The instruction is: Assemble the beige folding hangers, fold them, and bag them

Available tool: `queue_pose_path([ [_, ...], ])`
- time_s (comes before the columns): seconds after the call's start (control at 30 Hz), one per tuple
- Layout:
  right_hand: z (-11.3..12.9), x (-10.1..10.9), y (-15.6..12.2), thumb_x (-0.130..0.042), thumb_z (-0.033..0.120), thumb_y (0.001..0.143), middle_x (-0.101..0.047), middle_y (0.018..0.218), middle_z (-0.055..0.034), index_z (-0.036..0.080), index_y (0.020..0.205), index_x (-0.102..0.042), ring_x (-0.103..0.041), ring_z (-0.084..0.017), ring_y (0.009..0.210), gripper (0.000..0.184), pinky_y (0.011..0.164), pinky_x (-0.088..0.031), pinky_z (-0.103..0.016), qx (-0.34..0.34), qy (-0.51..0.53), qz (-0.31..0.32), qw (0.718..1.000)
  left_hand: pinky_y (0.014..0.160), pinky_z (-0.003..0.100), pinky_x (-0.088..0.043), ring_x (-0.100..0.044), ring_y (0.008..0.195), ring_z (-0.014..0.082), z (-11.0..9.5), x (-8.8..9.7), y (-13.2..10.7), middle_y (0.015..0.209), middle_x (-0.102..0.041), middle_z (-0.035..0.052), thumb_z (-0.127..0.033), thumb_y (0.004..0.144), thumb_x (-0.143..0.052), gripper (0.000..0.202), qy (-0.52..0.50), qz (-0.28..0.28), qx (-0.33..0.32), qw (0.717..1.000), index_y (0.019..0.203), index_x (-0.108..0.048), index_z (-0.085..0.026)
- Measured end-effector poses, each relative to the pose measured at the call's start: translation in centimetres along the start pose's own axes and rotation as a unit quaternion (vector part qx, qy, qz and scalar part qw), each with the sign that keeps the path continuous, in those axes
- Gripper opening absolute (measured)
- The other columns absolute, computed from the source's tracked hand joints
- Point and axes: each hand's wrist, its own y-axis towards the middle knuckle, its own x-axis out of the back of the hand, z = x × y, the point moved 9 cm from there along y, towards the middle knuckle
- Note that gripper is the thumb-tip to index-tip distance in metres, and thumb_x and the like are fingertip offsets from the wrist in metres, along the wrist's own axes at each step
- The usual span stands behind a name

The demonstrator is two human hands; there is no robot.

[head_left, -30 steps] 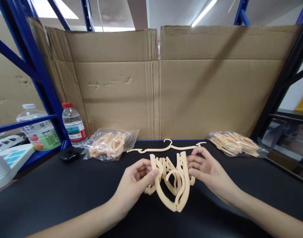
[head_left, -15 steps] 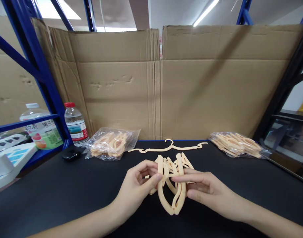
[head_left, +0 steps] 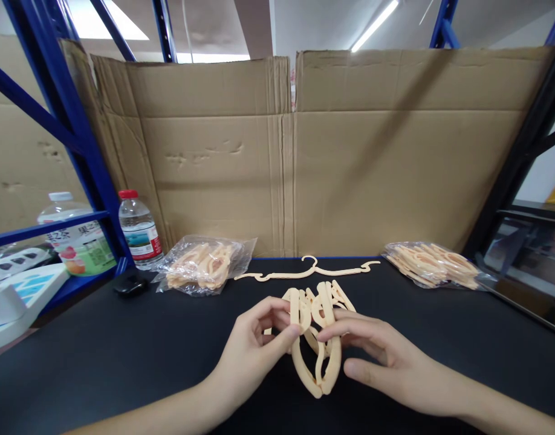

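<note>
A cream folding hanger (head_left: 332, 368), folded with its two arms meeting in a point toward me, is between my hands over the black tabletop. My left hand (head_left: 254, 350) is closed on its left arm, thumb in front and fingers behind. My right hand (head_left: 377, 350) has its index finger laid across the right arm and other fingers behind it; the thumb stands a little off. More cream folded hangers (head_left: 343, 296) show just behind, partly hidden by the front one and my fingers. Farther back, one unfolded hanger (head_left: 291, 275) lies flat with its hook pointing away.
Clear plastic bags of folded hangers lie at back left (head_left: 205, 266) and back right (head_left: 434, 263). A red-capped water bottle (head_left: 139, 232), a small black object (head_left: 130, 283) and a larger bottle (head_left: 80, 241) are at left. A cardboard wall (head_left: 395, 169) closes off the back.
The front hanger's arms have drawn slightly closer together at the top. My right thumb has moved a little away from the hanger, and both hands sit marginally lower in view.
</note>
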Motion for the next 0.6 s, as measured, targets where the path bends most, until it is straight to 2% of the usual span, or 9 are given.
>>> queue_pose_path([
  [0.1,0.0,0.1,0.3,-0.059,0.034,0.089,-0.056,0.122,-0.0066,0.028,0.114,-0.063,-0.054,-0.023,0.113,0.026,0.099,-0.044,-0.039,-0.002,0.004,-0.001,1.000,0.056,0.022,-0.049,-0.055,0.069,0.0144,0.6,0.1,0.2,0.075,-0.060,0.0024,-0.036,0.076,-0.071,0.027,-0.020,-0.005,0.023,1.000,0.089,-0.060,-0.015],
  [0.23,0.0,-0.7,0.4,-0.058,0.033,0.089,-0.060,0.113,-0.0056,0.027,0.111,-0.064,-0.058,-0.019,0.102,0.023,0.091,-0.048,-0.034,-0.010,0.001,0.035,0.999,0.057,0.025,-0.053,-0.056,0.071,0.0163,1.3,-0.4,-0.1,0.074,-0.060,0.0031,-0.036,0.073,-0.074,0.031,-0.028,0.002,0.046,0.999,0.090,-0.061,-0.014],
  [0.4,-0.5,-1.0,0.1,-0.058,0.034,0.090,-0.061,0.113,-0.0056,0.030,0.117,-0.064,-0.060,-0.017,0.095,0.028,0.084,-0.049,-0.031,-0.030,0.012,0.054,0.998,0.064,0.024,-0.052,-0.059,0.077,0.0163,0.6,-0.7,-0.5,0.084,-0.066,0.0048,-0.032,0.077,-0.071,0.022,0.013,0.009,0.018,1.000,0.092,-0.065,-0.016],
  [0.53,-0.8,-0.6,0.1,-0.057,0.035,0.090,-0.053,0.129,-0.0074,0.030,0.125,-0.059,-0.058,-0.021,0.107,0.035,0.091,-0.047,-0.036,-0.040,0.036,0.058,0.997,0.072,0.027,-0.054,-0.061,0.093,0.0209,-0.3,-0.7,-0.5,0.103,-0.065,0.0076,-0.031,0.081,-0.067,0.024,0.054,0.025,-0.011,0.998,0.102,-0.067,-0.019],
  [0.6,-0.7,0.5,0.5,-0.057,0.036,0.090,-0.051,0.133,-0.0075,0.028,0.124,-0.060,-0.052,-0.023,0.118,0.036,0.097,-0.043,-0.039,-0.037,0.024,0.038,0.998,0.075,0.028,-0.056,-0.060,0.100,0.0220,-0.9,-0.5,-0.4,0.116,-0.060,0.0078,-0.030,0.082,-0.065,0.027,0.079,0.027,-0.041,0.996,0.108,-0.066,-0.023],
])
